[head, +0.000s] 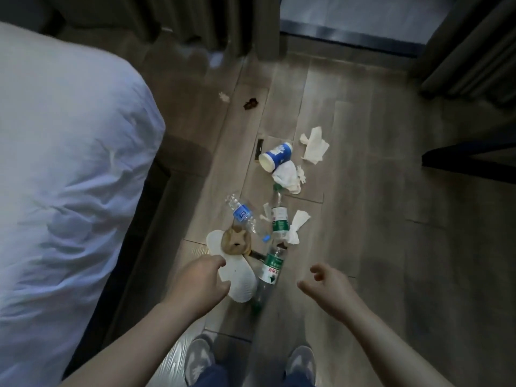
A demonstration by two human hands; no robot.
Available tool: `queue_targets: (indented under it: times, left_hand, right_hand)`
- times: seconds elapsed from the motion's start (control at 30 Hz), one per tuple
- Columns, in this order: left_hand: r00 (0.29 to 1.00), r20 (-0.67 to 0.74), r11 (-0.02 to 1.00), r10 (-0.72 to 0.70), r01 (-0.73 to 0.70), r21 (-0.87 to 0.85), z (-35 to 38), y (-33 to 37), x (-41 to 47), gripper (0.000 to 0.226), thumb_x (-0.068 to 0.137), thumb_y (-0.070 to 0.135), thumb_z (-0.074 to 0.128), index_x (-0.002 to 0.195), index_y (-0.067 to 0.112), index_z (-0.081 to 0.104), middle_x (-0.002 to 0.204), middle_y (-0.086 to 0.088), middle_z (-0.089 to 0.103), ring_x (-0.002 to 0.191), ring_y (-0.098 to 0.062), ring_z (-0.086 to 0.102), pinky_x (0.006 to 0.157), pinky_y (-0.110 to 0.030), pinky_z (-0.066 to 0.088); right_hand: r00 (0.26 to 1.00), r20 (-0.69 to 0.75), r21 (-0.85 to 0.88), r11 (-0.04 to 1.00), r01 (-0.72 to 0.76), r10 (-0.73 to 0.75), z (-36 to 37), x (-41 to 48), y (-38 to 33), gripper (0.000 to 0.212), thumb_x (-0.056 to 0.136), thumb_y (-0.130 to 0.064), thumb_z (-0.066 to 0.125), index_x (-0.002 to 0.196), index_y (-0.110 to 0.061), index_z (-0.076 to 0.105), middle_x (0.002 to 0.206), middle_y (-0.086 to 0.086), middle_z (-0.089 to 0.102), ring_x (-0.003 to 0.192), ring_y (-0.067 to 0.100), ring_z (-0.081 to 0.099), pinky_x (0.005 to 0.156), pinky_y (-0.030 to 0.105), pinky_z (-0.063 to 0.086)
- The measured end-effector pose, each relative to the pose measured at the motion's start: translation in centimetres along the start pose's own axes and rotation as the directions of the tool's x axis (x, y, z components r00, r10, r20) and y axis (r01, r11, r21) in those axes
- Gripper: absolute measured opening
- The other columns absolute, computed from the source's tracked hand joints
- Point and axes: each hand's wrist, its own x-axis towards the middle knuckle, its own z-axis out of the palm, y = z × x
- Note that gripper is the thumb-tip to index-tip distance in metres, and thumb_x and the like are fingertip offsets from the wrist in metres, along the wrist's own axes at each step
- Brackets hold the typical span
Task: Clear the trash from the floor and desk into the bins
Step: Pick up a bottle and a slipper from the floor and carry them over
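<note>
Only one view, from a wide-angle camera worn on the person's head. It faces forward and steeply down at the wooden floor (377,219), close enough that the left hand (201,280) and right hand (326,286) sit in the lower middle and the shoes (199,358) at the bottom edge. The bed (69,163) fills the left side.

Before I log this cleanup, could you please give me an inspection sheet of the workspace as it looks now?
Surface: wooden floor, littered down the middle.
Job's things: blue-label bottle, far green-label bottle, near green-label bottle, paper cup on its side, tissues, white paper under a brown wrapper; no bins in view.
Clutter: brown scrap and white scrap farther off.
Grippers: left hand over the white paper, contact unclear; right hand in the air; both loosely curled, holding nothing.
Cables: nothing seen.
Surroundings: bed on the left, curtains, grey shoes.
</note>
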Motion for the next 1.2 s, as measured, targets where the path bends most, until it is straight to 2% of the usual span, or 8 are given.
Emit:
queue_targets:
  times: [0.2,0.3,0.43,0.53,0.67,0.83,1.0,1.2]
  left_hand:
    - [0.998,0.004,0.994,0.058,-0.058,0.092,10.6,-6.2,11.0,0.045,0.084,0.041,0.059,0.126,0.025,0.053,0.122,0.002,0.059,0.109,-0.016,0.057,0.087,-0.029,0.048]
    - [0.991,0.002,0.976,0.134,-0.133,0.171,15.2,-8.8,16.7,0.043,0.084,0.039,0.059,0.123,0.024,0.052,0.120,0.000,0.058,0.107,-0.018,0.056,0.086,-0.031,0.048]
    - [0.971,-0.105,0.959,0.213,-0.187,0.214,19.2,-11.6,23.2,0.053,0.080,0.042,0.065,0.125,0.019,0.049,0.125,-0.002,0.051,0.110,-0.022,0.054,0.090,-0.032,0.045]
    - [0.953,-0.155,0.948,0.260,-0.222,0.226,21.4,-13.0,26.1,0.068,0.073,0.052,0.071,0.127,0.020,0.044,0.125,-0.002,0.044,0.111,-0.025,0.051,0.092,-0.037,0.045]
    - [0.954,-0.174,0.959,0.245,-0.212,0.190,22.8,-13.2,26.9,0.076,0.067,0.051,0.078,0.126,0.019,0.043,0.125,-0.006,0.041,0.113,-0.027,0.048,0.091,-0.036,0.045]
    - [0.955,-0.159,0.955,0.250,-0.217,0.201,24.0,-12.7,26.6,0.071,0.062,0.041,0.078,0.115,0.015,0.041,0.121,-0.007,0.038,0.108,-0.028,0.048,0.086,-0.038,0.047]
    - [0.923,-0.124,0.907,0.364,-0.321,0.271,24.3,-12.5,27.0,0.065,0.059,0.042,0.078,0.105,0.018,0.038,0.113,-0.004,0.043,0.103,-0.024,0.045,0.083,-0.033,0.043]
    - [0.892,-0.078,0.870,0.445,-0.411,0.271,25.7,-10.8,25.7,0.055,0.068,0.046,0.074,0.100,0.023,0.036,0.111,-0.001,0.049,0.099,-0.019,0.046,0.081,-0.029,0.036]
  right_hand:
    - [1.000,0.018,-0.035,0.999,0.007,-0.006,8.4,14.0,3.2,0.052,0.083,-0.036,0.068,0.127,-0.011,0.055,0.117,0.007,0.064,0.097,0.018,0.062,0.071,0.023,0.042]
    - [0.992,-0.026,-0.033,0.992,0.119,-0.120,12.3,20.0,4.8,0.033,0.074,-0.033,0.075,0.102,-0.023,0.060,0.096,-0.003,0.066,0.074,0.003,0.058,0.064,0.026,0.050]
    - [0.983,-0.073,-0.018,0.986,0.167,-0.168,17.3,26.0,8.0,0.081,0.050,-0.055,0.081,0.116,-0.021,0.047,0.108,0.000,0.058,0.092,0.016,0.063,0.080,0.040,0.056]
    - [0.981,-0.107,0.076,0.982,0.172,-0.163,19.8,28.8,9.3,0.094,0.046,-0.058,0.083,0.121,-0.019,0.042,0.108,-0.002,0.059,0.093,0.014,0.063,0.078,0.037,0.058]
    - [0.994,-0.097,0.169,0.983,0.076,-0.060,20.0,29.1,9.7,0.081,0.062,-0.037,0.084,0.122,-0.012,0.034,0.096,-0.001,0.055,0.080,0.011,0.060,0.049,0.019,0.048]
    - [0.988,-0.141,0.090,0.993,0.080,-0.067,18.4,27.2,11.9,0.052,0.061,-0.035,0.078,0.102,-0.019,0.051,0.090,0.000,0.063,0.074,0.009,0.061,0.045,0.018,0.041]
    - [0.975,-0.157,0.120,0.977,0.175,-0.155,16.8,27.4,14.4,0.020,0.060,-0.026,0.075,0.067,-0.015,0.060,0.054,-0.007,0.061,0.049,0.004,0.056,0.043,0.016,0.039]
    - [0.983,-0.184,0.176,0.983,0.051,-0.018,15.8,28.8,17.2,0.040,0.063,-0.028,0.078,0.094,-0.008,0.061,0.085,0.012,0.068,0.073,0.023,0.066,0.063,0.036,0.054]
